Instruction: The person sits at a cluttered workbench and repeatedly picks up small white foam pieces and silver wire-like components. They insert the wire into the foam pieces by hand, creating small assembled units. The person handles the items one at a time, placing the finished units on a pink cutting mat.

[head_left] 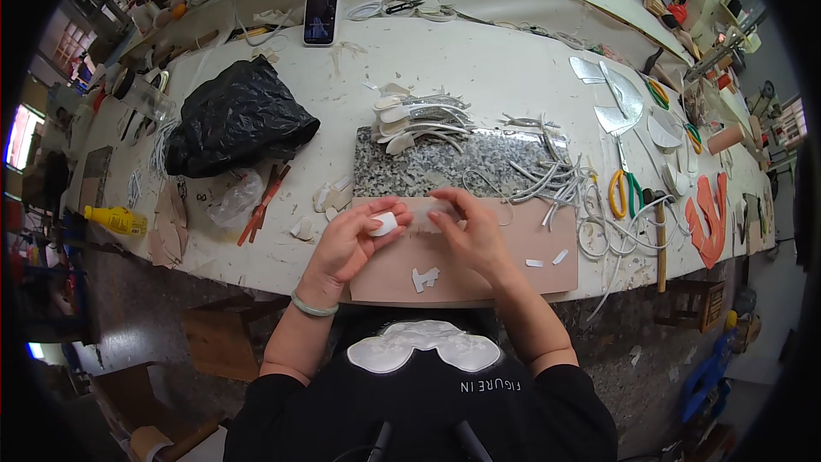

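My left hand [352, 239] pinches a small white oval piece [385, 223] between thumb and fingers. My right hand [469, 231] holds a thin pale strip [434, 213] against the same spot, fingers curled. Both hands work over a tan board [547, 261] at the table's near edge. A white cut-out scrap [424, 278] lies on the board below my hands. Behind the board is a speckled granite slab [445, 167] with a pile of white shaped pieces [415, 120] at its far edge.
A black plastic bag [235, 120] sits to the left, a phone [321, 10] at the far edge. White cords [556, 180], yellow and green scissors [626, 192], a hammer [660, 239] and orange pieces [708, 218] lie to the right. A yellow bottle [115, 220] is at far left.
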A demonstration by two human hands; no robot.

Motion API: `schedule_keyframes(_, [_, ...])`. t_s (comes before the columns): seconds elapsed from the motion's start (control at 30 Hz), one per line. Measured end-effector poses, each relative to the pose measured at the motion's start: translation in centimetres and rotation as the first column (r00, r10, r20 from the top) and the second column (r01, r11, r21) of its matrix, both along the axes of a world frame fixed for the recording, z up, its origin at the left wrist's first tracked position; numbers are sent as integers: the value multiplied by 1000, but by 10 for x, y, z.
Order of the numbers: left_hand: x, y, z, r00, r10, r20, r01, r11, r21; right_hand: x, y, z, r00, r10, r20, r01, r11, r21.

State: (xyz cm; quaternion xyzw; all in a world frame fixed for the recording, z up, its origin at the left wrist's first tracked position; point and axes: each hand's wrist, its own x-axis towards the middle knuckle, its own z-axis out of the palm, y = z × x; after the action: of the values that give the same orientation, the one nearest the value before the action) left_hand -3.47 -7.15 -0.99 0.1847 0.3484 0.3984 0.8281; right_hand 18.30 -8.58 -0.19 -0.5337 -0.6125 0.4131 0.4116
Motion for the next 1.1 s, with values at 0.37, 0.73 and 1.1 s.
schedule_keyframes(0.37, [1, -2, 9, 976, -192, -102, 213, 936, 281, -15, 2, 3, 871, 159, 464, -386, 806, 448])
schedule_keyframes(0.73, [3, -7, 14, 990, -131, -55, 140, 967, 214, 0, -1, -10, 869, 199, -452, -140, 977, 161])
schedule_keyframes(1.1, [5, -7, 10, 959, -252, -127, 276, 930, 242, -4, -7, 4, 973, 169, 156, -218, 893, 393])
